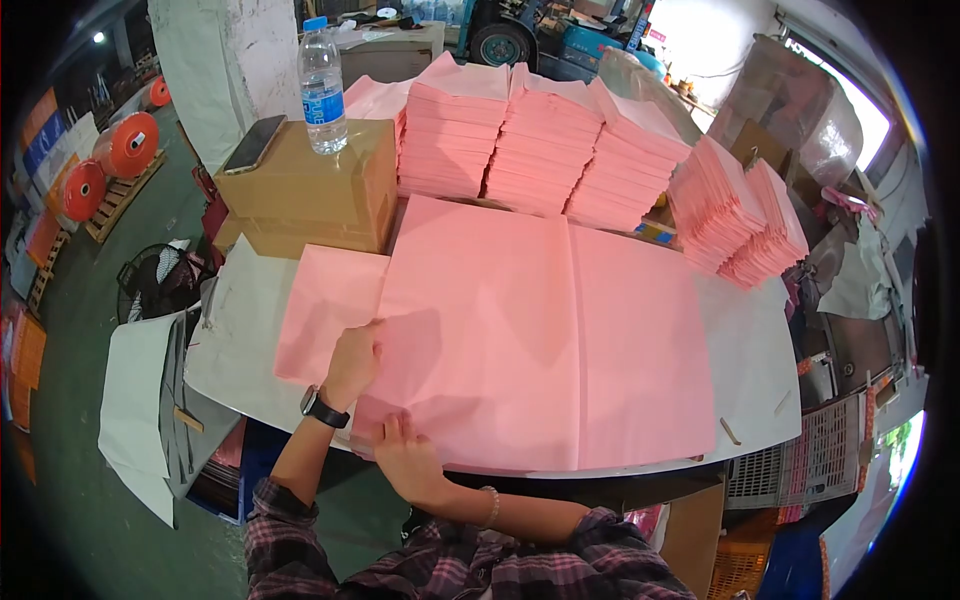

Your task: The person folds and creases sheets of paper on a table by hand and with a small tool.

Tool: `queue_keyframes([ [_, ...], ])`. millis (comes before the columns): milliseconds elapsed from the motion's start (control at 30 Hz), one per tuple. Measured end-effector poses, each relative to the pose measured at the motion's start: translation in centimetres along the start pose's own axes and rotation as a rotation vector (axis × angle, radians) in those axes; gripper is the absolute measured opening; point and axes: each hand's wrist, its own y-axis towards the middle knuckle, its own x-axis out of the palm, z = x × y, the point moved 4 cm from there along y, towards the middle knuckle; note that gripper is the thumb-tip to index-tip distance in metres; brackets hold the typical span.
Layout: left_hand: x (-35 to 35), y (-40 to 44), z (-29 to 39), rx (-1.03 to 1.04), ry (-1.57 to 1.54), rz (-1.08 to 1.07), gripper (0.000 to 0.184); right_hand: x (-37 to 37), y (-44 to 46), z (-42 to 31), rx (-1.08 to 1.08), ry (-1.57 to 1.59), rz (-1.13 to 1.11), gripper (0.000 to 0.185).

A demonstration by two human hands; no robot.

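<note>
A large pink sheet [480, 330] lies spread on the table, with a vertical fold or edge line right of its middle. My left hand [355, 365], with a dark watch at the wrist, is closed at the sheet's left edge, its fingertips curled on it. Closer to me, my right hand [408, 465] rests with its fingers stretched over the near left corner of the sheet. A smaller pink piece [325, 300] lies left of the large sheet, partly under my left hand. Whether the pink material is paper or plastic I cannot tell.
Tall stacks of folded pink sheets [540, 145] stand along the back, with smaller leaning stacks [715, 200] at right. A cardboard box [310, 190] at back left carries a water bottle [323, 90] and a phone [255, 143]. The white tabletop [755, 360] shows at right.
</note>
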Motion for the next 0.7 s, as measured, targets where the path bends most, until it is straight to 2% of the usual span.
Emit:
queue_keyframes([
  [167,-0.7,-0.1,2.6,0.051,0.243,0.092,0.034,-0.2,-0.4,0.1,-0.039,-0.086,-0.066,0.018],
  [267,-0.1,0.7,3.7,0.309,0.259,-0.139,0.031,-3.2,-0.8,1.7,-0.177,0.427,-0.405,0.031],
  [300,0.1,0.9,3.8,0.32,0.251,-0.141,0.031,-4.2,-0.8,3.1,-0.165,0.421,-0.404,0.031],
  [367,0.8,0.8,3.5,0.284,0.277,-0.204,0.027,-5.6,-0.8,7.2,0.007,0.513,-0.49,0.041],
  [433,1.2,0.7,3.8,0.275,0.288,-0.238,0.025,-6.1,1.1,13.6,0.267,0.657,-0.642,0.037],
  [500,1.2,1.0,4.2,0.196,0.297,-0.3,0.026,-5.0,2.6,19.9,0.318,0.485,-0.415,0.028],
  [567,1.1,1.3,5.2,0.163,0.305,-0.33,0.027,-4.5,4.0,25.5,0.336,0.534,-0.137,0.018],
  [667,1.2,1.4,6.9,-0.003,0.354,-0.361,0.036,-1.7,5.8,33.1,0.283,0.476,-0.022,0.012],
  [700,1.3,1.1,7.1,0.003,0.358,-0.357,0.036,-0.2,6.6,35.8,0.245,0.435,-0.016,0.012],
])
